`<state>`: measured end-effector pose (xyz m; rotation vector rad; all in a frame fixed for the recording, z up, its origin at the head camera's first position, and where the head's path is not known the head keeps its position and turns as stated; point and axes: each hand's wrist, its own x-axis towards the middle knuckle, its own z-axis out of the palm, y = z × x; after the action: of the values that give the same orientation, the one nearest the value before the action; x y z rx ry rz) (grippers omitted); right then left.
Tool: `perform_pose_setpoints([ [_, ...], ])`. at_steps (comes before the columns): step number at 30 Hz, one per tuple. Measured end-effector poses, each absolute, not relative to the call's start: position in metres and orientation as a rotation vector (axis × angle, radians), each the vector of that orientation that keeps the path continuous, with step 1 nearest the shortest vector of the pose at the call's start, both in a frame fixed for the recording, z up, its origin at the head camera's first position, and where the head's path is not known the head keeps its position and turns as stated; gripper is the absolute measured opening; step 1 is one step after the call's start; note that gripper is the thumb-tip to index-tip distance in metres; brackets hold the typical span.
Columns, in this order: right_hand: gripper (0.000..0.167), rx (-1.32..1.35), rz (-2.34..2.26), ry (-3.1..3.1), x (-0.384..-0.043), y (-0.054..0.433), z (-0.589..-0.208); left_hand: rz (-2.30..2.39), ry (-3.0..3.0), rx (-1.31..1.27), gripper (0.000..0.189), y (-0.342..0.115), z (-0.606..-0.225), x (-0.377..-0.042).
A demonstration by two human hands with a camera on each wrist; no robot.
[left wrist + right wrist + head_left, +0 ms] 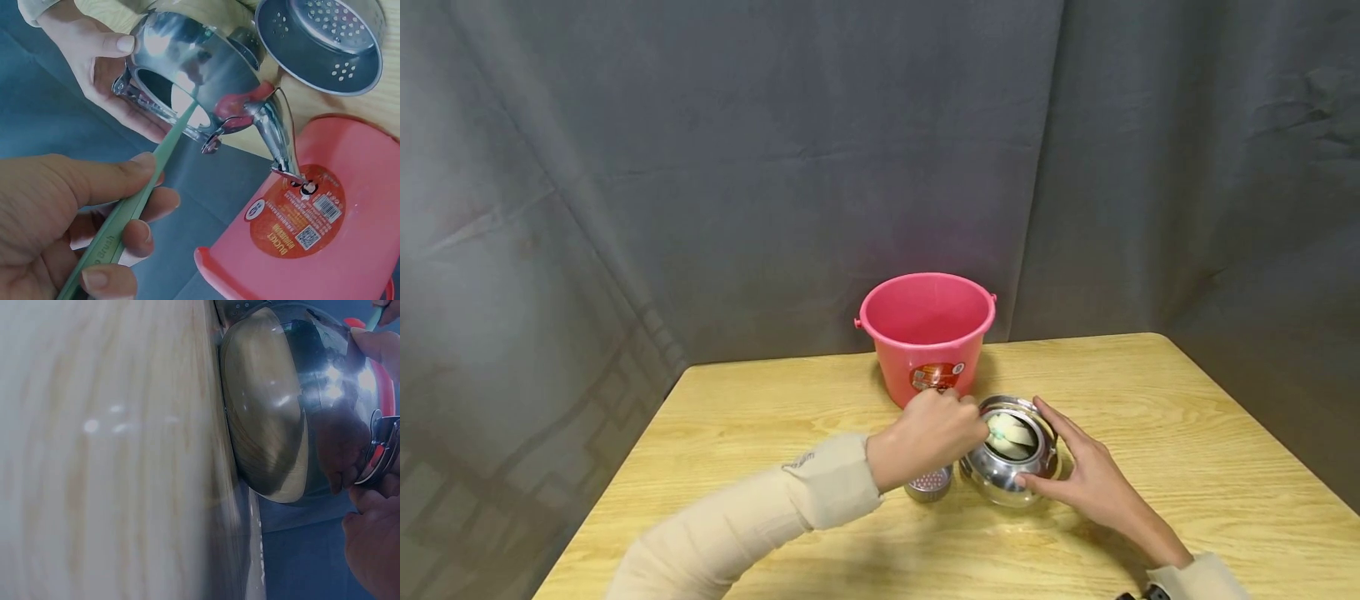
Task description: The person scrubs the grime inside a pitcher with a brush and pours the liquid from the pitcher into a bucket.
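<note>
A shiny metal kettle [996,482] with a spout [275,128] stands on the table, its round mouth uncovered. My left hand [934,435] grips a green-handled brush [119,228], thumb and fingers round the handle. The brush's pale bristle head [1009,435] sits in the kettle's mouth, as seen in the head view. With thumb on the near side and fingers on the far side, my right hand [1090,483] holds the kettle's body. The kettle's hinged handle lies folded down beside the mouth, partly behind that hand.
Just left of the kettle, partly behind my left wrist, is a perforated metal strainer [928,490]. A pink bucket [891,358] with a red label stands behind both hands. The wooden table [760,417] meets a grey curtain [775,208] at its back.
</note>
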<state>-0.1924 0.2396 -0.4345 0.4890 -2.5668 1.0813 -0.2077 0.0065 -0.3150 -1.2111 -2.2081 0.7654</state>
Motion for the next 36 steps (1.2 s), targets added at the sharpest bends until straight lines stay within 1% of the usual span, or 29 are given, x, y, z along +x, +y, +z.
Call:
perform_pose_setpoints([
  [8,0.102,0.481,1.078,-2.565,-0.192,0.24,-0.436,0.698,-2.212,-1.192,0.025,0.005,-0.32,-0.207],
  [14,0.103,0.483,1.08,-2.564,-0.192,0.24,-0.437,0.615,-2.345,-1.155,0.023,0.002,-0.321,-0.208],
  [22,0.103,0.48,1.075,-2.553,-0.192,0.24,-0.437,0.233,-2.777,-1.119,0.016,0.001,-0.31,-0.218],
  [29,0.104,0.477,1.075,-2.557,-0.191,0.239,-0.436,-0.096,-2.994,-1.112,0.024,-0.002,-0.301,-0.227],
  [33,0.105,0.482,1.072,-2.553,-0.191,0.239,-0.435,-0.111,-3.011,-1.136,0.028,-0.004,-0.295,-0.231],
  [36,0.105,0.484,1.072,-2.552,-0.191,0.239,-0.434,-0.073,-3.004,-1.155,0.026,-0.006,-0.291,-0.233],
])
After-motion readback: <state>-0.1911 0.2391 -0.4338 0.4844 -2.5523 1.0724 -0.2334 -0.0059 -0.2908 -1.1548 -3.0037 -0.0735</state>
